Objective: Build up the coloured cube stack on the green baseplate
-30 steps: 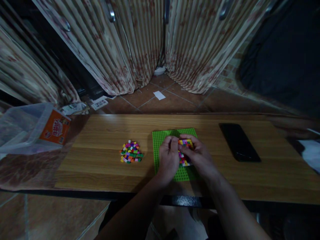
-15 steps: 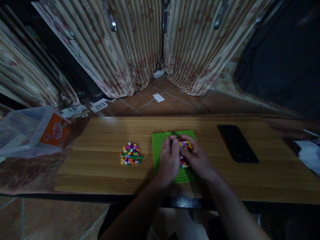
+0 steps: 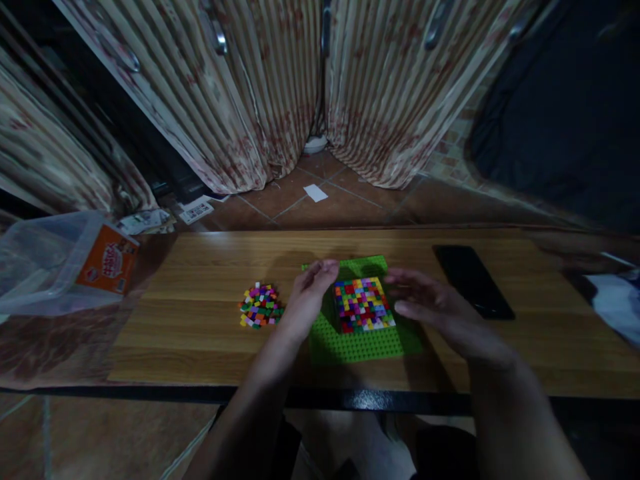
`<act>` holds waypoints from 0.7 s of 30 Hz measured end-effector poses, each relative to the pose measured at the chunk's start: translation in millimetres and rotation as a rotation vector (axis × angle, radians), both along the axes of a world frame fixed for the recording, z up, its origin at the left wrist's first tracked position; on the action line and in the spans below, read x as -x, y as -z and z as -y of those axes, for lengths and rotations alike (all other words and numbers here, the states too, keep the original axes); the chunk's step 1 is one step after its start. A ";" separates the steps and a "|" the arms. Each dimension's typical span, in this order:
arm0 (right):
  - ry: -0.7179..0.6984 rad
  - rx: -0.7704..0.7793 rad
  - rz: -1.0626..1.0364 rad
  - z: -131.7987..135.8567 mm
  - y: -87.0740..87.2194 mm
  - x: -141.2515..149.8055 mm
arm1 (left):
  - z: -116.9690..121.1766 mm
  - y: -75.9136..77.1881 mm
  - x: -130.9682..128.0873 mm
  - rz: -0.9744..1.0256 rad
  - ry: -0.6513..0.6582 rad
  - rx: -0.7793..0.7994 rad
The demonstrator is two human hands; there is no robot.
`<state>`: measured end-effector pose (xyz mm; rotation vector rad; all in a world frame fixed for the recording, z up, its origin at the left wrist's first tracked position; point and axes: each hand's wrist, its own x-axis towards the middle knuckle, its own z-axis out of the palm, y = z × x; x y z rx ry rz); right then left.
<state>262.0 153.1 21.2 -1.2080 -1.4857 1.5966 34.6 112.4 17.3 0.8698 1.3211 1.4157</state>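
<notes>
A green studded baseplate (image 3: 355,350) lies on the wooden table. On it stands a square block of many small coloured building bricks (image 3: 364,305). My left hand (image 3: 307,293) is over the left side of the baseplate, beside the block, its fingers stretched out and close together with nothing seen in them. To the right of the block hovers my right hand (image 3: 430,303), slightly blurred, its fingers and thumb apart and holding nothing. A heap of loose coloured bricks (image 3: 260,305) lies left of my left hand, near my forearm.
A black phone-like slab (image 3: 473,280) lies on the table (image 3: 200,267) at the right. Past the table's left end sits a clear plastic tub (image 3: 45,267) with an orange label. Curtains (image 3: 280,100) hang beyond the tiled floor, where a white card (image 3: 315,193) lies.
My hands have come apart from over the brick block, the left moving left and the right moving right. The block now shows in full. The view has shifted slightly.
</notes>
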 end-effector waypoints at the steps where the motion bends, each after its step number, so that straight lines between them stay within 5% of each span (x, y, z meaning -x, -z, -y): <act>1: -0.076 0.015 0.026 1.9 -0.5 -5.5 | 0.5 -1.8 6.2 -0.040 0.046 0.019; 4: -0.220 -0.040 0.146 7.9 5.0 -9.5 | 2.8 -4.7 19.3 -0.173 0.159 0.069; 10: -0.191 -0.320 0.420 11.5 17.0 6.1 | 3.8 4.5 20.7 -0.317 0.332 0.137; 21: -0.048 -0.393 0.451 10.9 27.6 25.6 | -1.4 11.2 27.2 -0.519 0.219 0.067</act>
